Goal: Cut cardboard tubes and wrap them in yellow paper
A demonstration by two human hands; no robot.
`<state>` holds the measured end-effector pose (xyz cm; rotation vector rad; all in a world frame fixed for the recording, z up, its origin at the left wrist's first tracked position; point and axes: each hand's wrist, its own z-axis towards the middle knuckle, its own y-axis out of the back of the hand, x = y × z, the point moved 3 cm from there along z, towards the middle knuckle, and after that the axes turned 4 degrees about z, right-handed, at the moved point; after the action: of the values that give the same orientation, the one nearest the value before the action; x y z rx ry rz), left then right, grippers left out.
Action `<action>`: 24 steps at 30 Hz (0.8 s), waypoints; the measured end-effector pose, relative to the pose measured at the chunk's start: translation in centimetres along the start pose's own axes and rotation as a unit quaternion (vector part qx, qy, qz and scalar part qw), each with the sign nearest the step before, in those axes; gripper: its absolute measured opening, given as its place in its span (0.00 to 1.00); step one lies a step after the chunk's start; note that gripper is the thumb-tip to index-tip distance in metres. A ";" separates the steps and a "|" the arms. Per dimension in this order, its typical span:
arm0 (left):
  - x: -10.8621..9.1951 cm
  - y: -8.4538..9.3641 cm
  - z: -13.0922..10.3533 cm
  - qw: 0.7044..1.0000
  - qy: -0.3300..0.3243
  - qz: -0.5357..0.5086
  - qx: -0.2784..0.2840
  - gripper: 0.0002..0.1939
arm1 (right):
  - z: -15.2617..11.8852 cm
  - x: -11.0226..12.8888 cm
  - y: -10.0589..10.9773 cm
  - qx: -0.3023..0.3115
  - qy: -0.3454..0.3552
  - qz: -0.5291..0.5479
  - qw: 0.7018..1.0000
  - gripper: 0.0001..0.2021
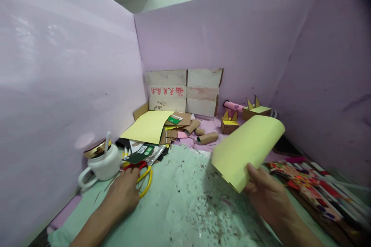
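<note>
In my right hand (265, 191) is a sheet of yellow paper (246, 146), pinched at its lower edge between thumb and fingers and curling over at the top right. My left hand (124, 189) rests at the left of the table, fingers closed over the red handle of scissors (140, 165). A yellow handle loop (147, 185) shows beside those fingers; whether it belongs to the same scissors I cannot tell. Just beyond are a green card (139, 154) and another yellow sheet (149, 125) on a pile of paper and cardboard.
A white mug (104, 164) with a gold lid stands left. Cardboard tubes (207, 138), a small eared cardboard box (230, 123) and a larger eared box (255, 111) lie farther back. Pens and a patterned case (313, 189) are right. Brown scraps (208, 208) litter the green cover.
</note>
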<state>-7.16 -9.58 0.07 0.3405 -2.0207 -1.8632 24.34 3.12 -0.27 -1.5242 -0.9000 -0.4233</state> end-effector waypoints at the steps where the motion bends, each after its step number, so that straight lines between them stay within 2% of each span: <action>1: 0.0 0.0 0.3 1.000 0.004 0.002 0.001 0.14 | -0.1 -0.1 0.0 0.003 -0.002 0.001 1.000 0.15; 4: 0.0 0.9 0.7 1.000 0.010 0.004 -0.013 0.08 | -0.4 -0.2 0.2 0.018 -0.011 0.012 1.000 0.16; 8: 0.1 2.6 -0.7 0.998 0.027 -0.022 -0.048 0.04 | -0.3 -0.1 0.8 0.043 -0.006 0.033 0.999 0.12; 10: -0.1 2.9 -1.8 0.992 0.034 -0.110 -0.053 0.03 | -0.1 0.0 1.0 0.045 0.006 0.042 0.998 0.09; 12: -1.1 3.2 -2.9 0.956 0.030 -0.283 -0.064 0.07 | 0.1 0.2 1.1 0.040 0.016 0.053 0.998 0.08; 14: -2.8 3.4 -3.7 0.892 0.028 -0.448 -0.043 0.23 | 0.4 0.6 0.8 0.043 0.023 0.069 0.996 0.09; 16: -5.2 3.8 -3.9 0.851 0.002 -0.524 -0.012 0.30 | 0.7 1.3 0.1 0.060 0.039 0.087 0.994 0.11; 20: -11.0 5.0 -2.6 0.822 -0.152 -0.548 -0.038 0.19 | 1.5 3.7 -1.6 0.097 0.109 0.088 0.985 0.21; 24: -16.2 3.9 -0.6 0.793 -0.231 -0.563 0.003 0.13 | 2.2 5.9 -1.5 0.074 0.164 0.080 0.980 0.24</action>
<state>8.03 -3.00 2.25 1.4900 -2.3396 -2.8077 26.42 6.87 4.61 -1.3299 -0.5351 -0.4621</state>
